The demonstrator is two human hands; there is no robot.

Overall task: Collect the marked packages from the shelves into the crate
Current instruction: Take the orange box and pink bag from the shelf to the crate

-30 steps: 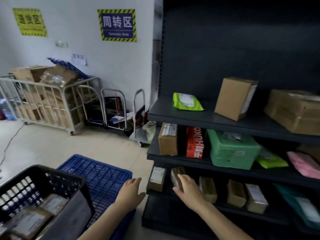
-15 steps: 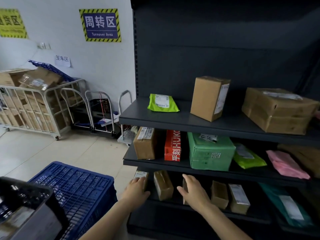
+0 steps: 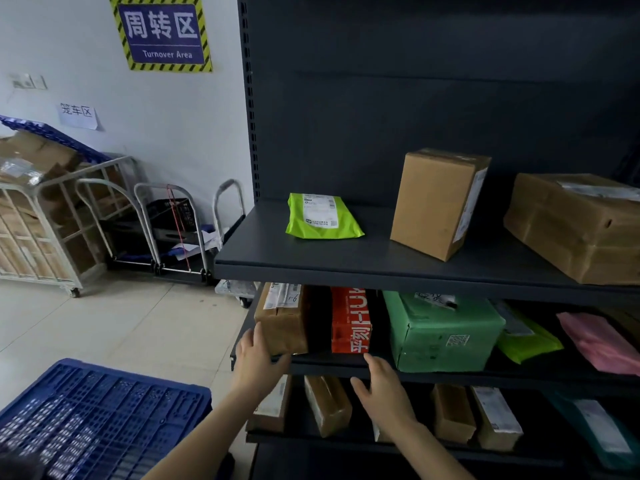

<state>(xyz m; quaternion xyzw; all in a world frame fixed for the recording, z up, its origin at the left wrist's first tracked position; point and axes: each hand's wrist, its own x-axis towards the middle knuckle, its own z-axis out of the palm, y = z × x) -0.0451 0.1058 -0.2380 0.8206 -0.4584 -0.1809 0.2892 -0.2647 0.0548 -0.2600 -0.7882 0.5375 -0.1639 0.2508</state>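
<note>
Left hand [image 3: 258, 362] flat against brown box [image 3: 282, 322] mid-frame, right hand [image 3: 381, 389] spread, empty; I worried sideways pull would knock red box [image 3: 349, 320].

On the top shelf [image 3: 346, 268] a flat pouch [image 3: 325, 216] lies at the left. An upright box [image 3: 436, 202] stands right of it, and a wide box [image 3: 581, 226] sits farthest right. The middle shelf [image 3: 329, 363] holds, left to right, a taped box [image 3: 282, 323], a printed carton [image 3: 349, 320] and a wrapped parcel [image 3: 443, 334]. My left hand [image 3: 258, 362] touches the taped box's front corner. My right hand [image 3: 384, 389] is before the shelf edge, under the carton. A slatted crate [image 3: 104, 410] sits on the floor, left of the shelves.
</note>
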